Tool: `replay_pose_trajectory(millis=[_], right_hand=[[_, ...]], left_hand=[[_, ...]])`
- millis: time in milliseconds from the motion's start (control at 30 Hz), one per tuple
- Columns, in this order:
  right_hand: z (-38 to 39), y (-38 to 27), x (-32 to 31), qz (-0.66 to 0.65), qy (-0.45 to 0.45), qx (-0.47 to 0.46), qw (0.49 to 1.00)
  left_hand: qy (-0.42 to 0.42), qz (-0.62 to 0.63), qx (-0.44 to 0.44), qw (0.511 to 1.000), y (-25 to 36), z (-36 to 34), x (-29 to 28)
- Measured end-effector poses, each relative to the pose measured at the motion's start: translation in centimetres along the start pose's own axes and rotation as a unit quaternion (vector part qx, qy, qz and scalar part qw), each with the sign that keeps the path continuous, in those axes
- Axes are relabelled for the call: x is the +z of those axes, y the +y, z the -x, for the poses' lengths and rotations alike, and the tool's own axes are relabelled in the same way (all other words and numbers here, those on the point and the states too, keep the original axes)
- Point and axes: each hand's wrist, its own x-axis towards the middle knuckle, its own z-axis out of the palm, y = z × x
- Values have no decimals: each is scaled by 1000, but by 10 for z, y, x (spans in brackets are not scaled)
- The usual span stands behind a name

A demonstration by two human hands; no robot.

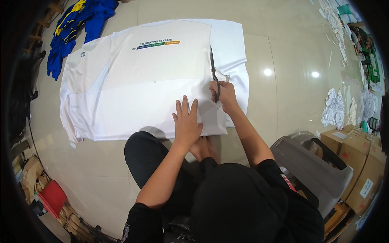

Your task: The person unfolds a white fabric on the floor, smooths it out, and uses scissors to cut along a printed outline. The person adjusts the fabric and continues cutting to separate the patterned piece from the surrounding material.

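A large piece of white fabric (137,101), with a printed cream panel showing on it, lies spread on the floor in front of me. My left hand (187,124) rests on the fabric near its front edge, palm down with the fingers spread. Around the handles of dark scissors (214,75) is my right hand (225,95), closed. The blades point away from me along the right edge of the cream panel, over more white fabric (231,48) underneath. How far apart the blades are is hard to make out.
Blue and yellow garments (91,20) lie beyond the fabric at the far left. Crumpled white cloth scraps (334,108) are on the floor at the right. A grey plastic stool (316,170) and cardboard boxes (356,158) stand at the near right. A red item (52,197) sits at the near left.
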Motion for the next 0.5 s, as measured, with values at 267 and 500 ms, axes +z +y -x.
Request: replay_pose_trajectory(millis=[267, 500], right_hand=[[-4, -4, 8, -18, 7, -2, 1000], [-4, -2, 11, 0, 16, 4, 1000]], left_hand=[[-13, 4, -9, 1000, 2, 0, -3], [-11, -5, -4, 1000, 1, 1, -3]])
